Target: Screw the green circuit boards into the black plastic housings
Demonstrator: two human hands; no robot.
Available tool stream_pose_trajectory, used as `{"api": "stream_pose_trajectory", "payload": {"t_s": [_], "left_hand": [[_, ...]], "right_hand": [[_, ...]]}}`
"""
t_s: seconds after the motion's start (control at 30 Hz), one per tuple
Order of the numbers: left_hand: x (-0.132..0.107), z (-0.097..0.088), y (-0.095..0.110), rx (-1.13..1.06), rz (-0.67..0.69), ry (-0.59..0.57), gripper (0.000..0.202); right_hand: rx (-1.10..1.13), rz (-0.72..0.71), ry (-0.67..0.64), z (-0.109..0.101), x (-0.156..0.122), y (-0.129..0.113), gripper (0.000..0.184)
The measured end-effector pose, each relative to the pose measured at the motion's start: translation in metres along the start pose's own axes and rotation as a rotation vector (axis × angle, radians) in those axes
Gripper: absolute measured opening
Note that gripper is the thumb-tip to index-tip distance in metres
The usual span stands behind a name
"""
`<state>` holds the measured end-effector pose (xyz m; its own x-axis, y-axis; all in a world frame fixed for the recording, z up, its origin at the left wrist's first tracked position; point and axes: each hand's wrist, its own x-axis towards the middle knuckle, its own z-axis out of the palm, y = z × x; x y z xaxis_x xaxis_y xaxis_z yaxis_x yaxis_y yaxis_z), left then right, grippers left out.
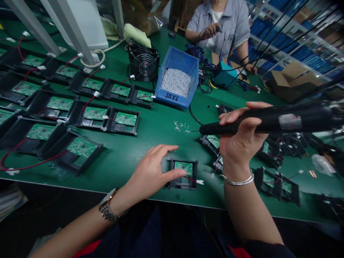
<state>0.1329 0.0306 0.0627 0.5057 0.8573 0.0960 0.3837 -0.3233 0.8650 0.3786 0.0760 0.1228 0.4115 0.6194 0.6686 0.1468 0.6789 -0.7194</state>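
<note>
My right hand point(240, 139) is wrapped round a black electric screwdriver point(268, 120), held level with its thin bit pointing left. The bit's tip is at a small scatter of loose screws point(182, 126) on the green bench. My left hand point(152, 168) has its fingers stretched out, with the thumb over a black plastic housing point(172, 173) near the front edge. Inside that housing lies a green circuit board point(188, 167), and a red lead with a white connector point(200, 182) comes out at its right. Whether the thumb presses on the board I cannot tell.
A blue bin point(176, 102) marked 25X6 holds many small screws, beside a black fan point(145, 64). Rows of housings with boards point(92, 114) fill the left; several more lie right. Across the bench a person point(231, 28) works by a teal box point(224, 74).
</note>
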Motion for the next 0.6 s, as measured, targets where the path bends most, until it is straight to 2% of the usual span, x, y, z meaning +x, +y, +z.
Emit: {"api": "stream_pose_trajectory", "payload": {"t_s": [0.13, 0.3, 0.47, 0.6], "left_hand": [[0.009, 0.0, -0.002, -0.153, -0.04, 0.109, 0.041], [0.014, 0.002, -0.004, -0.078, -0.002, 0.181, 0.035], [0.012, 0.002, -0.005, -0.122, 0.037, 0.235, 0.006], [0.011, 0.001, -0.005, -0.141, 0.079, 0.26, 0.006]], "right_hand": [[0.02, 0.044, 0.033, 0.013, -0.001, -0.04, 0.046], [0.086, 0.167, 0.103, 0.031, -0.01, -0.078, 0.041], [0.15, 0.226, 0.109, 0.04, -0.017, -0.089, 0.045], [0.233, 0.232, 0.123, 0.034, -0.02, -0.09, 0.045]]}}
